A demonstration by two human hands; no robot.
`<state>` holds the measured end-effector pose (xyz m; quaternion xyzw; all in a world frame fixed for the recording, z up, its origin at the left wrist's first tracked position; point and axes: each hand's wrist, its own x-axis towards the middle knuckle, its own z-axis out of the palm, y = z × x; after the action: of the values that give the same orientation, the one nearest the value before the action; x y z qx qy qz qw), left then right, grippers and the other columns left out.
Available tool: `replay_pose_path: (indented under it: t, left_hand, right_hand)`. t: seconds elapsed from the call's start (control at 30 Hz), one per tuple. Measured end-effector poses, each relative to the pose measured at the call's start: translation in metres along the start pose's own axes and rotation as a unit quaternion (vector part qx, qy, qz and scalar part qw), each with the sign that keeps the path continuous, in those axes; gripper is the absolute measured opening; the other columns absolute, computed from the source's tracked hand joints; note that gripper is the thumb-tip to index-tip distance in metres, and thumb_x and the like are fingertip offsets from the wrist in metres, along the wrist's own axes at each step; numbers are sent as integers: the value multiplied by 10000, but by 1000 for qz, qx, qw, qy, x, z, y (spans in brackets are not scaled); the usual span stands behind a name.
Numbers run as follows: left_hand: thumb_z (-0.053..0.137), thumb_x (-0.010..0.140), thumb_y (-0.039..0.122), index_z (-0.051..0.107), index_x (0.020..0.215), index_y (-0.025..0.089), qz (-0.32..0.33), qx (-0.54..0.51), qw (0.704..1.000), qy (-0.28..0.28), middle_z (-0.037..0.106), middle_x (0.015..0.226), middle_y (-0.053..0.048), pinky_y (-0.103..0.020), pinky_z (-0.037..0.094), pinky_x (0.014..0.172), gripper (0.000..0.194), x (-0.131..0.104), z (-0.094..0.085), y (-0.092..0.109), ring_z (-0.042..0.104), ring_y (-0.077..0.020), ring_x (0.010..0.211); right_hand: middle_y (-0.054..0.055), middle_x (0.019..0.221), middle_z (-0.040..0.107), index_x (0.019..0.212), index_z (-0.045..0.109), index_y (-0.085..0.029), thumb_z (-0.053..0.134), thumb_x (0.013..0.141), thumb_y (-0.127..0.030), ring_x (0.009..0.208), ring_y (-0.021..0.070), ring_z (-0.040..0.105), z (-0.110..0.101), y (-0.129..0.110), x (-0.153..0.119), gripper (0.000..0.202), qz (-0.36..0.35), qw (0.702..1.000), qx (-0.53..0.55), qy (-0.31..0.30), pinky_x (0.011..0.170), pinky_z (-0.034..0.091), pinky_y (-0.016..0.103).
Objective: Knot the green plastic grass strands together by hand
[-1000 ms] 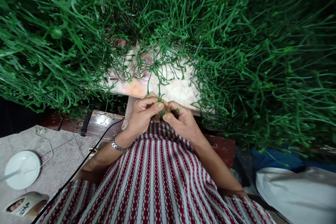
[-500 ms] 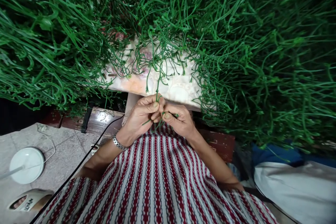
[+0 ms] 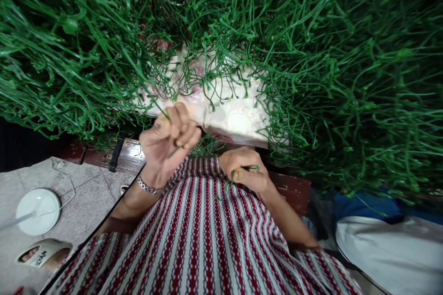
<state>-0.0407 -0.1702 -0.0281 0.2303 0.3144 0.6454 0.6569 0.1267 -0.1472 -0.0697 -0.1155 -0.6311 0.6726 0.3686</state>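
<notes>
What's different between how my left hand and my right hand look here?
Your left hand is higher in the view, while your right hand is lower. The left shows part of its palm; the right shows mostly its back. The left has a metal band at the wrist, and the right has none. Both have curled fingers and green stems.

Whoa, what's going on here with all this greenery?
Someone in a striped garment is handling thin green stems with bare hands. The left hand, with a metal watch band at its wrist, is raised and curled around a green stem. The right hand is lower, apart from it, pinching a few green bits above the person's lap. In front, a big tangled mass of green stems spreads over a pale patterned surface.
</notes>
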Motion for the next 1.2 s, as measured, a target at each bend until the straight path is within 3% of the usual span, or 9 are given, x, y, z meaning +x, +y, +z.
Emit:
replay_pose_path:
  t: [0.1,0.27,0.4,0.53,0.73,0.83,0.97,1.1,1.2]
  left_hand:
    - [650,716,311,551,552,142,-38,42,996,-74,425,589,14,-223,320,422,255,1,3,3,396,-52,437]
    - [625,743,287,558,627,139,-25,31,998,-43,456,660,6,-229,344,457,200,5,5,7,424,-60,472]
    - [620,749,326,558,635,151,-19,34,998,-46,458,650,-3,-268,429,545,218,8,11,10,476,-98,547]
    - [606,760,346,569,668,158,-11,47,998,-43,487,711,-20,-296,478,634,212,11,20,7,518,-123,640]
    - [555,804,330,574,735,166,7,80,994,-69,513,757,-33,-325,498,705,179,15,32,4,563,-153,726]
    - [532,821,330,572,753,176,20,98,992,-78,541,788,-40,-340,506,729,173,17,39,3,586,-168,769]
    - [514,838,368,589,770,183,29,147,984,-100,604,847,-54,-354,517,751,210,24,45,5,614,-191,840]
    - [541,826,409,626,996,184,14,248,962,-112,653,977,-75,-350,517,774,295,35,41,12,622,-207,922]
    - [524,844,386,611,1088,199,67,345,932,-84,662,1005,-68,-334,508,780,320,35,35,17,625,-184,904]
  right_hand:
    - [12,607,506,659,544,-169,517,852,-355,579,119,487,-5,-7,-1,269,15,998,-55,25,562,392,262]
    - [33,833,557,769,547,-170,507,865,-282,602,101,588,-3,-12,0,153,70,990,73,100,562,473,258]
    - [-6,759,578,822,542,-180,510,869,-294,380,26,453,6,-9,1,128,140,969,153,136,365,325,168]
    - [-24,628,583,813,557,-180,529,857,-330,348,13,289,7,-14,4,158,180,954,171,168,349,209,162]
    - [-88,450,342,830,583,-192,549,832,-424,379,47,244,-6,-26,2,234,166,961,60,215,385,217,185]
    - [-42,590,487,917,602,-194,613,787,-408,481,68,383,-7,-30,3,251,146,960,-114,212,465,309,202]
    - [-36,616,514,747,596,-169,608,794,-269,543,71,424,-6,-32,8,111,131,942,-279,136,550,343,208]
    - [-52,577,458,705,555,-173,592,805,-278,505,62,376,-14,-35,8,150,126,951,-206,192,503,308,203]
    - [-55,581,449,705,548,-182,614,790,-323,468,55,336,-22,-37,6,177,117,951,-119,261,465,282,203]
